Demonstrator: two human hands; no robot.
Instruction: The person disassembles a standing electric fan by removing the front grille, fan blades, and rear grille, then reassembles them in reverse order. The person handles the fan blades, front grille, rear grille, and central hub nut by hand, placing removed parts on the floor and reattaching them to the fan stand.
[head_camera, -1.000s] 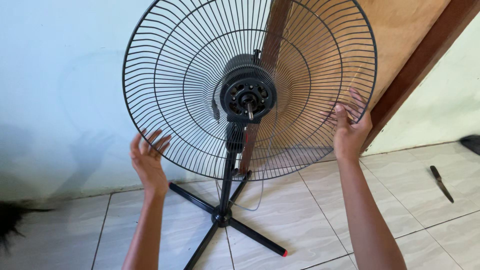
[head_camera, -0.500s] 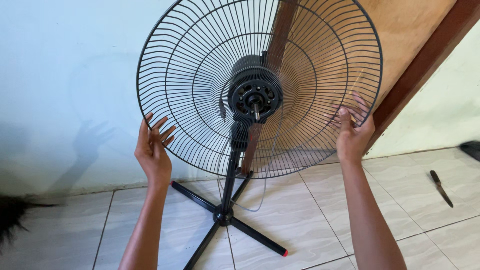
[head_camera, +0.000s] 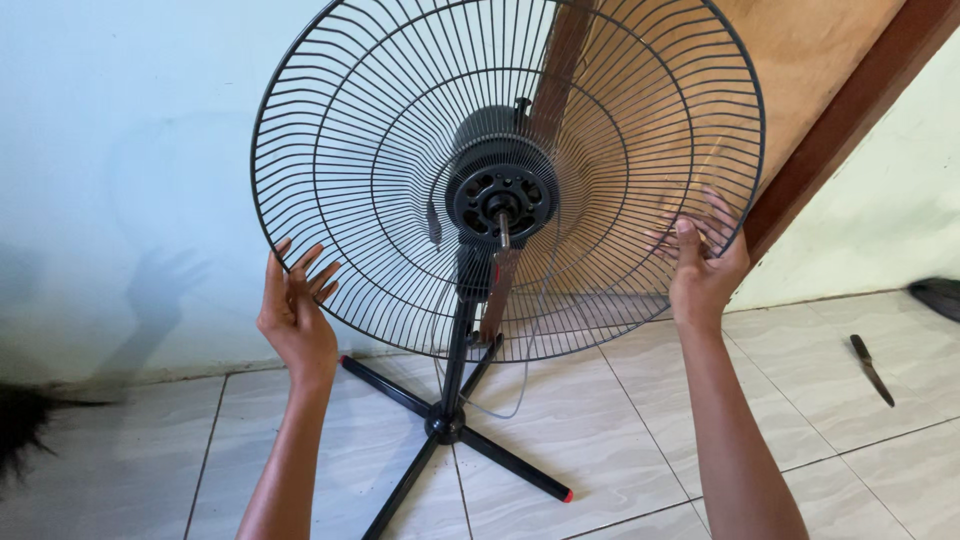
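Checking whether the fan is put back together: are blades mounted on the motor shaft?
No. The motor shaft sticks out bare inside the wire guard, with no blades on it.

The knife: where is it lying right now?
In the head view, the knife lies on the tiled floor at far right, beyond the right hand and clear of the fan stand.
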